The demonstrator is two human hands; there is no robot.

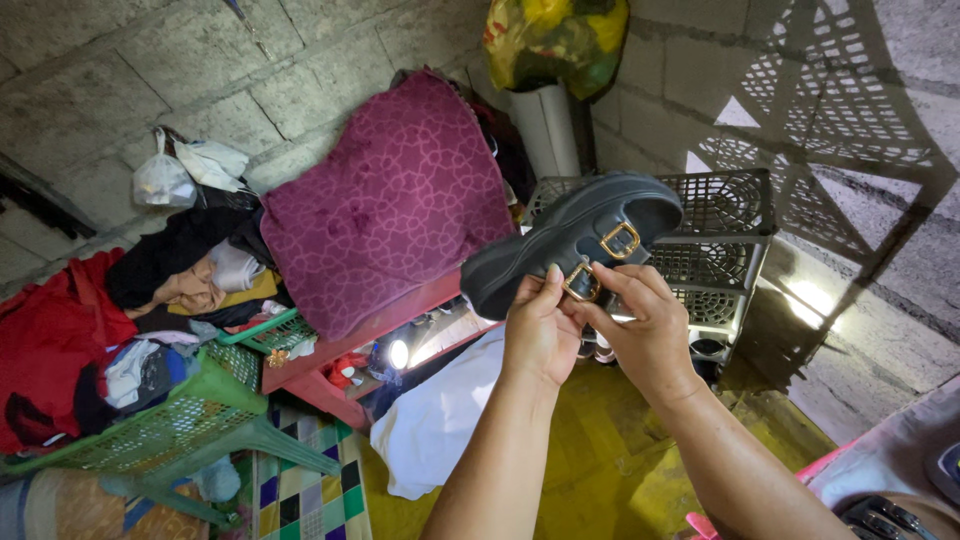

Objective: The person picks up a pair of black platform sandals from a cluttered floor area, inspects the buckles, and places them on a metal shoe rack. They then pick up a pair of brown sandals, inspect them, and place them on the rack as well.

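Both hands raised: left hand (540, 330) and right hand (640, 325) pinch the lower gold buckle (582, 283) of a black shoe (570, 240) (second buckle (620, 240) just above fingertips).

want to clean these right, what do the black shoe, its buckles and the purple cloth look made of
Black shoe: smooth, matte leather or a synthetic like it, with a thick rubbery sole; which one is unclear.
Buckles: gold-coloured shiny metal, judging by the glint.
Purple cloth: soft towel-like fabric with a raised looped pattern.
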